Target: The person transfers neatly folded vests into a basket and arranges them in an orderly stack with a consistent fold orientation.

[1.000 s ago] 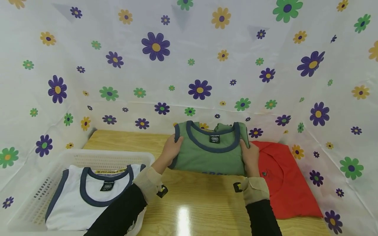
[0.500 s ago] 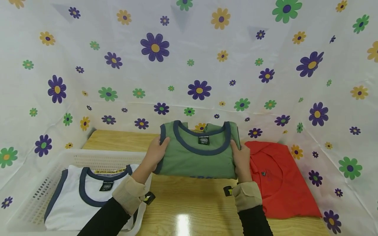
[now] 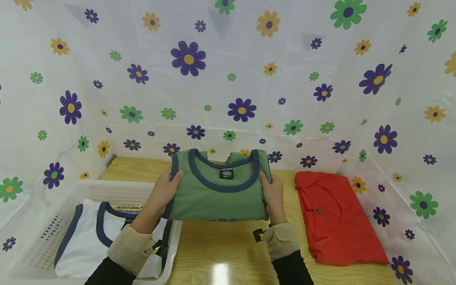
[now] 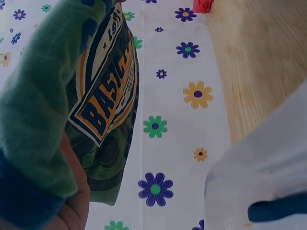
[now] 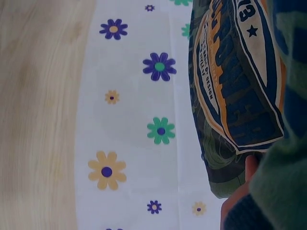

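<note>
A folded green T-shirt [image 3: 213, 204] with a navy neckband and a black label is held up above the table, near the basket's right side. My left hand [image 3: 164, 192] grips its left side, thumb on the front. The right side is gripped by my right hand [image 3: 274, 196] in the same way. On the shirt's other face, both wrist views show a printed design [image 4: 108, 96] in navy, white and orange. Inside the basket lies a folded white T-shirt [image 3: 83, 241] with navy trim, partly hidden by my left forearm.
The white plastic basket [image 3: 177, 241] stands at the table's left. A folded red shirt [image 3: 345, 233] lies on the right of the wooden table [image 3: 221, 245]. Behind and at the sides hangs a white cloth [image 3: 235, 83] with printed flowers.
Both hands have carried the green T-shirt leftward, from beside the red shirt toward the basket. The red shirt's left edge is now uncovered, and my left forearm covers more of the white T-shirt.
</note>
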### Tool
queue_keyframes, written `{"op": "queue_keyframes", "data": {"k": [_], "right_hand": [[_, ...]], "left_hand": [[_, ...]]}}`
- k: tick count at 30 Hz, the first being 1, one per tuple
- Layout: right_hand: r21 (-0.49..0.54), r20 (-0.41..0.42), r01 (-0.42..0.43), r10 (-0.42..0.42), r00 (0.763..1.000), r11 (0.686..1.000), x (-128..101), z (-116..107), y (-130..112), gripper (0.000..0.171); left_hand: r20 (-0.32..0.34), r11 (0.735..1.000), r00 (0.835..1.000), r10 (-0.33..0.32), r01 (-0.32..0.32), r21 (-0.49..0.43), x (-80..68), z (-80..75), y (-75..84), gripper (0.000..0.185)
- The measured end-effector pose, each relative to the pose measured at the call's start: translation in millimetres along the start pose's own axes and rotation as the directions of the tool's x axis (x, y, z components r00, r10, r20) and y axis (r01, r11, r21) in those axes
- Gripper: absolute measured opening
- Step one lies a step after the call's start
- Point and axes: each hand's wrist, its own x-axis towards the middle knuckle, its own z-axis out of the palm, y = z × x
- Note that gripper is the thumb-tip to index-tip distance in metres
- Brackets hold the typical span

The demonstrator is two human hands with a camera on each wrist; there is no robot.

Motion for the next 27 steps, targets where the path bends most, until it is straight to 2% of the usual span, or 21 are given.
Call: {"op": "queue_keyframes", "data": {"k": [16,21,27], "right_hand": [[0.050,0.112,0.015,-0.020,0.994,0.999,-36,45,5,0.035],[0.063,0.130,0.023,-0.031,0.991,0.998,-46,57,4,0.033],[0.078,0.158,0.041,-0.053,0.986,0.996,-56,73,4,0.031]], "left_hand": [[0.033,0.998,0.998,-0.054,0.053,0.025,-38.5,-43.3,-28.4,0.068],[0.036,0.996,0.998,-0.061,0.059,0.065,-43.7,-58.3,-36.1,0.067],[0.059,0.997,0.997,-0.055,0.053,0.049,-43.7,-78.7,-49.5,0.067]]}}
